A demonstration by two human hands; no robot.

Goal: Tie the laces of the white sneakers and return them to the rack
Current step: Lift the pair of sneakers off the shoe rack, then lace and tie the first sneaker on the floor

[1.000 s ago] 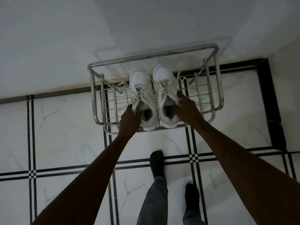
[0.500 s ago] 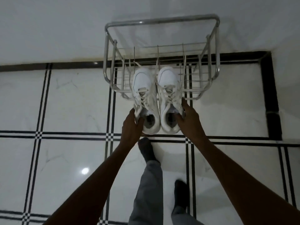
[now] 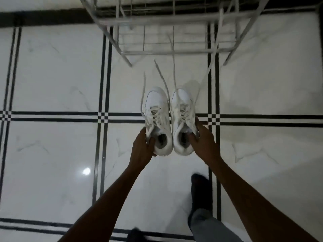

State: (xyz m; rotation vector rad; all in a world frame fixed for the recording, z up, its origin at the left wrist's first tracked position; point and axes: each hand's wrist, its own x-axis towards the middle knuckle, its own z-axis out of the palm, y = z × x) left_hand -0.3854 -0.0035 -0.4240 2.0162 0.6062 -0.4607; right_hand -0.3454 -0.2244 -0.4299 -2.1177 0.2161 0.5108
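white sneakers (image 3: 168, 119), laces seemingly untied, gripped at the heels by left hand (image 3: 142, 148) and right hand (image 3: 203, 138).

Sneakers (image 3: 168, 119) side by side, toes toward rack (image 3: 174, 20), off it and nearer the person. Left hand (image 3: 142, 148) on left heel, right hand (image 3: 203, 139) on right. Laces (image 3: 161, 75) trail rackward.

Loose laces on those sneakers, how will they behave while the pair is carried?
Probably floppy: the laces trail in thin, curved strands ahead of the sneakers, untied. They look likely to swing and could snag the rack nearby. The shoes seem light, each held by one hand, left hand, right hand.
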